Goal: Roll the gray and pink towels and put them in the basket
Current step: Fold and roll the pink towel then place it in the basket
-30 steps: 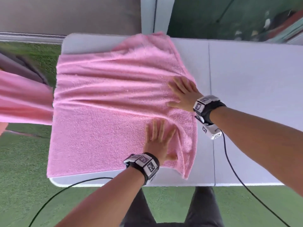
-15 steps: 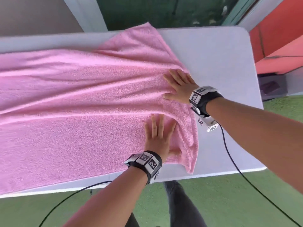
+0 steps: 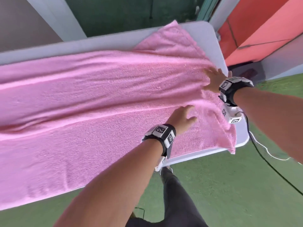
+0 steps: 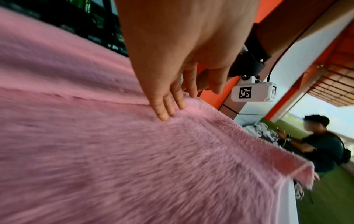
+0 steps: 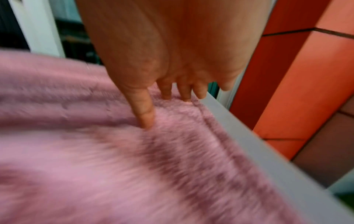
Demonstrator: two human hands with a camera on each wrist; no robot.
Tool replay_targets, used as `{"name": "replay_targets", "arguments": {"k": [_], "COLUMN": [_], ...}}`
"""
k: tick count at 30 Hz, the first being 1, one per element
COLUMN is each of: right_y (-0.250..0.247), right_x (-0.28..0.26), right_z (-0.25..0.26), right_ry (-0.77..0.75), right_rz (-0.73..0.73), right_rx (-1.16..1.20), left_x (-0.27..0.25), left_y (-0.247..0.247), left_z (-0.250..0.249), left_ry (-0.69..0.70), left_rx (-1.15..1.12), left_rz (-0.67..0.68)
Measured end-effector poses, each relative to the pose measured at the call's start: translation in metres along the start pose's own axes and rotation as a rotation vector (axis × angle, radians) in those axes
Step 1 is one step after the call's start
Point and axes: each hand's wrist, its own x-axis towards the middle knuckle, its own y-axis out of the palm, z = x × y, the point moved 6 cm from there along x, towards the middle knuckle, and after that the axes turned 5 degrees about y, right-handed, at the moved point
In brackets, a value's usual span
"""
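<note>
A large pink towel (image 3: 98, 99) lies spread lengthwise over the white table (image 3: 211, 36), with long creases and its near right corner hanging past the edge. My left hand (image 3: 183, 115) rests flat on the towel near its right end, fingers straight (image 4: 164, 109). My right hand (image 3: 213, 79) presses flat on the towel's far right edge, fingers (image 5: 147, 115) straight against the fabric (image 5: 114, 166) beside the table rim (image 5: 258, 151). Neither hand grips anything. No gray towel or basket shows.
The table's right end (image 3: 242, 133) is just beyond my hands. Orange walls (image 3: 262, 30) stand to the right and green floor (image 3: 229, 185) lies below. Wrist cables (image 3: 262, 154) trail off the table. A seated person (image 4: 323, 144) is in the background of the left wrist view.
Both hands have slid rightward along the towel toward its right end. My view has swung right, so the table's right end now sits under my hands.
</note>
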Motion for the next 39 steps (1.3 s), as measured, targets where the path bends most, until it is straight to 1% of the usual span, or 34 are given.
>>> {"name": "replay_targets", "arguments": {"k": [1, 3, 5, 6, 7, 9, 12, 14, 16, 21, 25, 28, 30, 34, 39], "right_y": [-0.001, 0.004, 0.021, 0.033, 0.048, 0.082, 0.13, 0.148, 0.154, 0.151, 0.147, 0.146, 0.146, 0.148, 0.144], "right_x": [-0.013, -0.051, -0.102, -0.127, -0.151, -0.188, -0.217, -0.225, -0.227, -0.22, -0.219, -0.218, -0.216, -0.208, -0.207], "right_z": [0.009, 0.033, 0.055, 0.063, 0.07, 0.077, 0.072, 0.064, 0.056, 0.032, 0.015, 0.002, -0.002, -0.008, 0.0], "right_ry": [0.027, 0.039, 0.043, 0.056, 0.066, 0.09, 0.146, 0.145, 0.102, -0.079, -0.26, -0.34, -0.391, -0.399, -0.336], "right_rz": [-0.069, -0.209, -0.301, -0.336, -0.346, -0.299, -0.161, -0.109, -0.099, -0.133, -0.169, -0.189, -0.233, -0.296, -0.253], "right_rx": [0.056, 0.212, 0.347, 0.377, 0.391, 0.407, 0.388, 0.362, 0.335, 0.255, 0.207, 0.205, 0.221, 0.266, 0.215], "left_x": [-0.019, -0.062, -0.109, -0.131, -0.152, -0.19, -0.23, -0.245, -0.254, -0.262, -0.272, -0.276, -0.276, -0.275, -0.271], "left_y": [-0.014, -0.037, -0.059, -0.07, -0.078, -0.089, -0.091, -0.087, -0.081, -0.061, -0.042, -0.034, -0.033, -0.028, -0.03], "left_z": [0.006, 0.032, 0.063, 0.078, 0.093, 0.115, 0.14, 0.152, 0.159, 0.157, 0.152, 0.149, 0.148, 0.142, 0.137], "left_ry": [0.026, 0.037, 0.007, -0.012, -0.03, -0.068, -0.065, -0.053, -0.064, -0.1, -0.11, -0.106, -0.111, -0.139, -0.14], "left_rx": [0.024, 0.127, 0.264, 0.329, 0.38, 0.444, 0.454, 0.475, 0.52, 0.647, 0.698, 0.627, 0.594, 0.621, 0.611], "left_rz": [-0.042, -0.081, -0.111, -0.123, -0.125, -0.104, -0.069, -0.072, -0.096, -0.233, -0.305, -0.37, -0.415, -0.457, -0.485]}}
